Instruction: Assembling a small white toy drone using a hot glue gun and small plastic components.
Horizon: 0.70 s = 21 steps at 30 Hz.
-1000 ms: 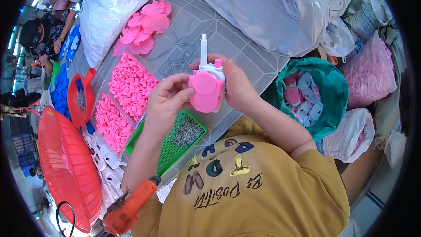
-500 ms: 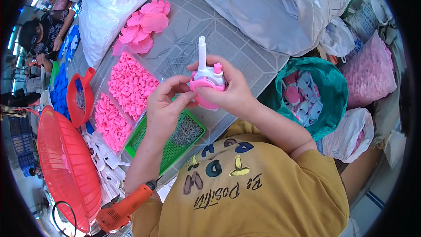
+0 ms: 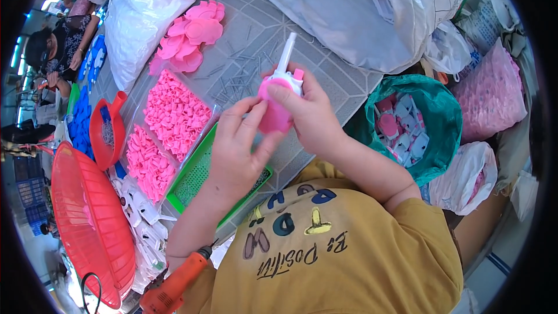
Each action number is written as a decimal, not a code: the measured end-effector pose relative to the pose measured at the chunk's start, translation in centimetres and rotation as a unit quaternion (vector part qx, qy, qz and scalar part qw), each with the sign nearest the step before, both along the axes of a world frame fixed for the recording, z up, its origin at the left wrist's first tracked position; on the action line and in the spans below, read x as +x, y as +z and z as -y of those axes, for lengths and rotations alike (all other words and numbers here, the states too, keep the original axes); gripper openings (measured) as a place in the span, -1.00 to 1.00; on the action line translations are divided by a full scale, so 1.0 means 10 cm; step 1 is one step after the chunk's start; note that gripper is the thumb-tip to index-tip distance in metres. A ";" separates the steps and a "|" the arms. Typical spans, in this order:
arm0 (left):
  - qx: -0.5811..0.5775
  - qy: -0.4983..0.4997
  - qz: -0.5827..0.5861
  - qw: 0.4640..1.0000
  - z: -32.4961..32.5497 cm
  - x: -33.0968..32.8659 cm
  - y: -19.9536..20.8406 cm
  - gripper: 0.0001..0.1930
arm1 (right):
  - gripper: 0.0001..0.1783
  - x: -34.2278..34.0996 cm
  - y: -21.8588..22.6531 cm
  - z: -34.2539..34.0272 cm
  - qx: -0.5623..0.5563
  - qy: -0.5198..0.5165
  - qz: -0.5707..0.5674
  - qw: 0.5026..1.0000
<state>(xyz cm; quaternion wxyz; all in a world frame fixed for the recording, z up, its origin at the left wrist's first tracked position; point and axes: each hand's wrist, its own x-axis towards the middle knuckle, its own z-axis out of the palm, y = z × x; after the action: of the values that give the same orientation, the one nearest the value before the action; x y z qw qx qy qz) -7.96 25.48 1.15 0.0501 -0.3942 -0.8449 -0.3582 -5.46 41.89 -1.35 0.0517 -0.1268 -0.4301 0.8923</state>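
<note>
Pink plastic is pressed under the right thumb: the cover (image 3: 274,118) is held against the white body (image 3: 296,85) by the right hand (image 3: 317,117), which is closed around both. Since half a second ago, the white stem (image 3: 286,53) has been tipped to the right and the cover's face turned more into view. The left hand (image 3: 235,154) has been loosened, its thumb and fingers parted at the cover's left edge; whether anything is pinched there cannot be told. The pieces are, it is judged, steadied mainly from the right. Beyond the grip, metal pins (image 3: 237,85) are scattered.
</note>
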 end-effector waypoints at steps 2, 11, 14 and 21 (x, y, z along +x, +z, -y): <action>-0.038 0.011 -0.080 0.996 -0.09 0.07 0.09 -0.29 | -0.51 0.01 -0.02 -0.06 0.097 0.030 -0.035 0.994; 0.217 0.001 0.300 0.929 -0.05 0.16 0.16 -0.31 | -0.11 -0.05 0.00 -0.24 -0.105 0.193 -0.170 0.961; 0.095 0.013 0.063 0.993 -0.01 0.12 0.18 -0.37 | -0.14 -0.03 -0.07 -0.23 -0.157 0.144 -0.123 0.969; 0.116 0.000 0.069 0.991 0.01 0.12 0.18 -0.43 | -0.20 -0.02 -0.06 -0.25 -0.171 0.125 -0.110 0.971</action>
<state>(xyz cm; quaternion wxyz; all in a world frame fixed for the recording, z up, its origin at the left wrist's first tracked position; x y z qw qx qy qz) -6.74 25.36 2.94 0.0374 -0.3600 -0.7993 -0.4797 -5.64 44.34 -1.97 -0.0353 0.0196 -0.2753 0.9605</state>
